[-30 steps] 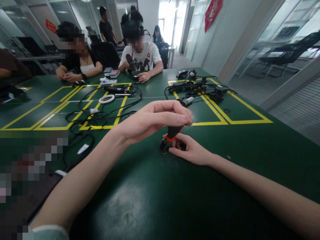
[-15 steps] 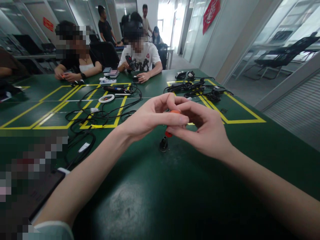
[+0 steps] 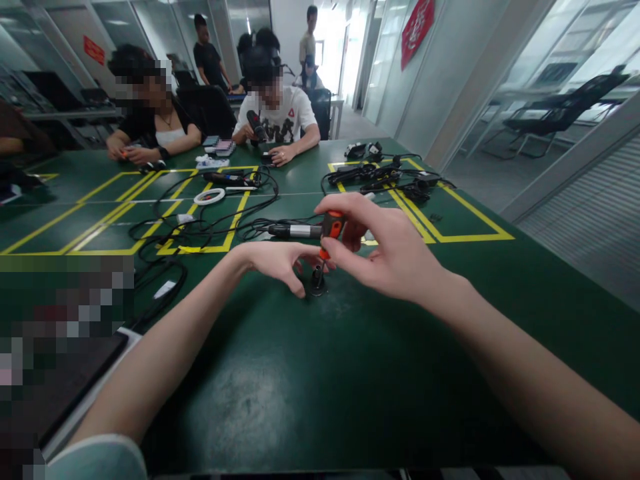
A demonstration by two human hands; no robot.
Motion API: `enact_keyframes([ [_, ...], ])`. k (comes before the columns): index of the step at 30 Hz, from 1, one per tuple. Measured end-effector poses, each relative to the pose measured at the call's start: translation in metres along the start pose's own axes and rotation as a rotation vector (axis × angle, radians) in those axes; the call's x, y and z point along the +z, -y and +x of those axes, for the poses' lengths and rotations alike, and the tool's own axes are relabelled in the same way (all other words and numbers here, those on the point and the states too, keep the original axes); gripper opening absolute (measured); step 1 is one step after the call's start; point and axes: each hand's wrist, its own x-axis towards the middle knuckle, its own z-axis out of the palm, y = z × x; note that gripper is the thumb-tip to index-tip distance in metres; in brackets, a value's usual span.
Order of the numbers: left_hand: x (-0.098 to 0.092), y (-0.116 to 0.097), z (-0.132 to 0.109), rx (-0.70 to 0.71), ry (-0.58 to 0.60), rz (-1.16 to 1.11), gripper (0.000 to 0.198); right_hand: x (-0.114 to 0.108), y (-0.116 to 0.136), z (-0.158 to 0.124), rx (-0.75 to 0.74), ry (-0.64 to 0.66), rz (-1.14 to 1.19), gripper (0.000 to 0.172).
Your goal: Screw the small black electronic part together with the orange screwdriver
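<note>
My right hand (image 3: 373,237) grips a short orange and black screwdriver (image 3: 333,227) by its handle. The screwdriver stands nearly upright, shaft pointing down at a small black round part (image 3: 317,283) with a raised post, which rests on the green table (image 3: 300,373). Whether the tip touches the part cannot be made out. Close to the part's left side is my left hand (image 3: 280,263), thumb and fingers apart around it. Some of its fingertips are hidden behind the post and the screwdriver.
Behind my hands lies a black and silver cylindrical tool (image 3: 297,231) with cables. Black cables (image 3: 160,227) and a white ring (image 3: 209,197) lie left; more cables (image 3: 385,175) lie back right. A dark flat device (image 3: 75,373) is at lower left. Two people sit across the table.
My hands have separated. The left hand has let go of the screwdriver and lowered beside the black part. The right hand has turned the screwdriver upright above it.
</note>
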Motion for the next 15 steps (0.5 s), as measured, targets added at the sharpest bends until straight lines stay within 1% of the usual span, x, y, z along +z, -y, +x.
enact_keyframes([
  [2, 0.005, 0.004, 0.002, -0.042, 0.039, 0.056, 0.051, 0.001, 0.001, 0.002, -0.038, -0.017, 0.027, 0.023],
  [3, 0.008, 0.006, 0.003, -0.048, 0.039, 0.078, 0.046, 0.001, 0.002, 0.002, -0.056, -0.030, 0.044, 0.019],
  [5, 0.011, 0.010, 0.005, -0.027, -0.003, 0.072, 0.041, 0.000, 0.004, 0.004, -0.064, -0.061, 0.078, 0.012],
  [7, 0.013, 0.015, 0.006, -0.020, -0.026, 0.017, 0.041, -0.001, 0.006, 0.005, -0.038, -0.083, 0.119, 0.009],
  [10, 0.015, 0.022, 0.007, -0.019, -0.057, -0.045, 0.043, -0.003, 0.006, 0.006, 0.012, -0.063, 0.220, 0.013],
  [13, 0.019, 0.023, 0.007, -0.005, -0.123, -0.035, 0.043, -0.003, 0.003, 0.006, 0.052, -0.019, 0.333, 0.021],
  [15, 0.022, 0.023, 0.008, -0.004, -0.171, -0.015, 0.042, -0.001, -0.001, 0.006, 0.074, -0.025, 0.393, 0.022],
])
